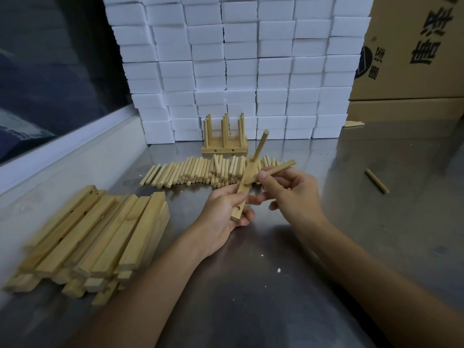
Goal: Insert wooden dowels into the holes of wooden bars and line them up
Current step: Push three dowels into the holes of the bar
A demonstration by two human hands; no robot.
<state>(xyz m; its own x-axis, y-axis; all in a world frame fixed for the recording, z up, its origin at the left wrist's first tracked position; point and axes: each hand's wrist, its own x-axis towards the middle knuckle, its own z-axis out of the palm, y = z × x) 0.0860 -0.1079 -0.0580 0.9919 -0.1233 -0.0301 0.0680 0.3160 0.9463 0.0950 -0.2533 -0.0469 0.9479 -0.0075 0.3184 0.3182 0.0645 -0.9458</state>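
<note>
while gripping a wooden bar [243, 190] near its lower end, fingers curled round it, left hand [224, 214] raised above the steel table [276, 285]; bar tilted, far end pointing up and away, one open hole visible close to the near end. already seated in the far end of that bar, one dowel [260, 146] sticking up at a slant. right hand [293, 194] clamped on a second dowel [280, 168], pinched between thumb and fingers, near tip touching the bar about midway along, other end angled up to the right. hands close together, almost touching around the bar. just beyond them on the table, a loose row of dowels [200, 172] lying side by side. further back, against a wall of stacked white foam blocks [241, 71], a finished group of bars with upright dowels [224, 136] standing in rows. to the left, a heap of plain wooden bars [100, 237], several showing drilled holes. off to the right, a single stray dowel [377, 180] lying alone, well apart from the rest. at far right, cardboard boxes [414, 59] with dark print.
</note>
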